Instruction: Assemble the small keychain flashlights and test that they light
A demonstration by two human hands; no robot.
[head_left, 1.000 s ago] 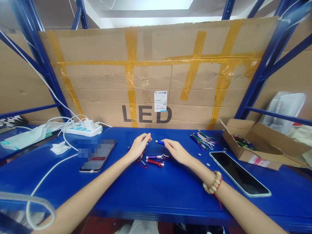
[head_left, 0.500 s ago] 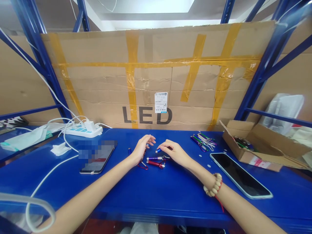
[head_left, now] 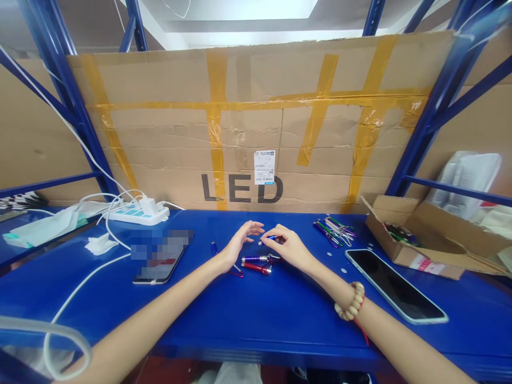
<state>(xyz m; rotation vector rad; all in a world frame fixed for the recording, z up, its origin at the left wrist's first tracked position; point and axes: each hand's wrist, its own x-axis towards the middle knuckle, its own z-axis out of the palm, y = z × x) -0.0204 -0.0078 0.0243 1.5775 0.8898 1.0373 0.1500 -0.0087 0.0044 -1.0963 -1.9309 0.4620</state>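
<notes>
My right hand (head_left: 290, 245) pinches a small blue flashlight (head_left: 267, 240) between thumb and fingers, its silver end pointing left. Facing it, my left hand (head_left: 241, 242) is open, fingers stretched out and slightly curved, with nothing visible in it. On the table below the hands lie a purple mini flashlight (head_left: 255, 258) and a red mini flashlight (head_left: 256, 268), side by side. Another blue flashlight (head_left: 214, 248) is partly hidden behind my left wrist. A red carabiner clip (head_left: 239, 272) pokes out beside that wrist.
Several flashlights with carabiners (head_left: 335, 230) lie in a pile at the back right, near an open cardboard box (head_left: 420, 258). One phone (head_left: 396, 285) lies on the right, another phone (head_left: 164, 261) on the left. A white power strip (head_left: 138, 214) with cables stands at the back left.
My right hand has lifted the blue flashlight slightly up and to the right. My left hand has shifted a little right, its fingers now nearer the flashlight.
</notes>
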